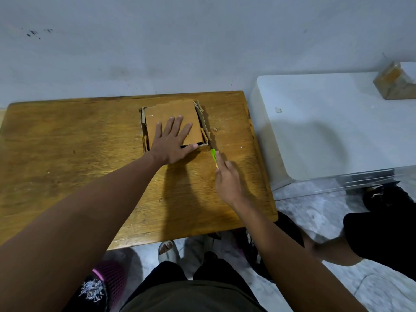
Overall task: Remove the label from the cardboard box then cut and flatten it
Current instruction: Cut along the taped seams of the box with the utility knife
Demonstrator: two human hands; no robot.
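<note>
Box [173, 115], flattened, lies at frame centre on table [67, 143]. Left hand [171, 140] open, palm pressed flat on box. Right hand [227, 181] grips green knife [213, 156], blade at box's lower-right corner.

Dim, cool indoor light fell from above and behind the wearer, leaving the wall [157, 41] grey and flat. The arms threw a broad, soft-edged shadow across the counter [67, 154], where a faint sheen showed on the wood. Wide-angle distortion bowed the counter's edges and stretched the forearms at the frame's lower corners. Detail was soft throughout.
</note>
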